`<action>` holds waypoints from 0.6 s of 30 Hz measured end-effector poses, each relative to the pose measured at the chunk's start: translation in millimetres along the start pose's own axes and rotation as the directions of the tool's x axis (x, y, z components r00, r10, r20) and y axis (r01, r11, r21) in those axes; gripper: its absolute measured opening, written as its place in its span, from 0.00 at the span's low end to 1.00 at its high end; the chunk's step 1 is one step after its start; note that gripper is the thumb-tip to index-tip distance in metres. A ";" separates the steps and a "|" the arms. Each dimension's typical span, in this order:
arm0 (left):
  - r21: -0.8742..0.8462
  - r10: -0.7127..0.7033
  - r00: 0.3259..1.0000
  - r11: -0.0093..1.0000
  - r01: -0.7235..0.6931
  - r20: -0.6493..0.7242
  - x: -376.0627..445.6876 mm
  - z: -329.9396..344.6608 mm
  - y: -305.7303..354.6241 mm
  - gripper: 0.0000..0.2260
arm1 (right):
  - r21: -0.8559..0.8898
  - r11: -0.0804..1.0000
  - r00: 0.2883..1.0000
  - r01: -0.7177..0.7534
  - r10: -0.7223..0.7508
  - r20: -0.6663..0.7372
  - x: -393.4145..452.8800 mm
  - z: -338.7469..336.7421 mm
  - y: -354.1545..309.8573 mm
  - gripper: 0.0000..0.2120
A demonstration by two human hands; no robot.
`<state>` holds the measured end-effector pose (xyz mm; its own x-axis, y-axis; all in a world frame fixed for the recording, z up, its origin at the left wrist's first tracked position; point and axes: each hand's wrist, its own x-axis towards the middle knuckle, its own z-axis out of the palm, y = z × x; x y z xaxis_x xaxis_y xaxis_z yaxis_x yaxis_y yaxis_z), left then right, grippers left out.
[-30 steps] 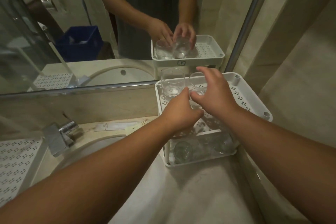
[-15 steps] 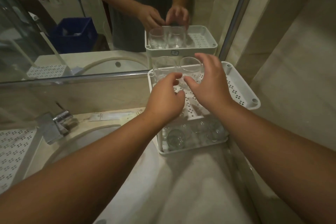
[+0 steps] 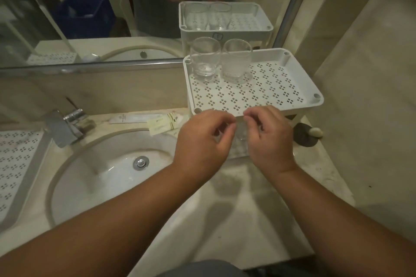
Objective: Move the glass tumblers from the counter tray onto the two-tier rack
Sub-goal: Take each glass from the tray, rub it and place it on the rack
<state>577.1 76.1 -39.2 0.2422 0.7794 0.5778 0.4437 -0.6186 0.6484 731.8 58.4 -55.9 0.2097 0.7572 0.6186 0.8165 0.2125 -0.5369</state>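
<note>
Both hands have drawn back from the two tumblers on the rack; left hand and right hand hang loosely curled, empty.

1. Two-tier rack stands on the counter, right of the sink, against the mirror.
2. Two tumblers upright, side by side, on the top tier's back-left corner: left tumbler, right tumbler.
3. Faucet behind-left of the sink.
4. Perforated tray at far left.
5. Packets between faucet and rack.
6. Left hand and right hand just before the rack's front edge.
</note>
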 end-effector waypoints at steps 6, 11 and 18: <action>0.029 -0.227 0.951 0.974 0.226 0.210 -45.4 11.9 -18.2 0.07 | -0.070 0.976 0.912 -0.208 0.220 0.347 -46.5 26.1 19.9 0.12; 0.154 -0.483 0.816 0.875 0.458 0.317 -63.9 20.1 -44.1 0.11 | -0.258 0.918 0.743 -0.301 0.396 0.540 -55.8 65.6 30.9 0.30; 0.233 -0.596 0.716 0.802 0.550 0.364 -64.7 24.4 -58.4 0.13 | -0.424 0.824 0.589 -0.376 0.566 0.576 -51.4 113.8 38.2 0.45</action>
<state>556.6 64.2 -126.5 0.2229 0.9627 -0.1534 0.6901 -0.0447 0.7223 691.0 97.9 -173.5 0.2757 0.9226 -0.2699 0.8217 -0.3719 -0.4318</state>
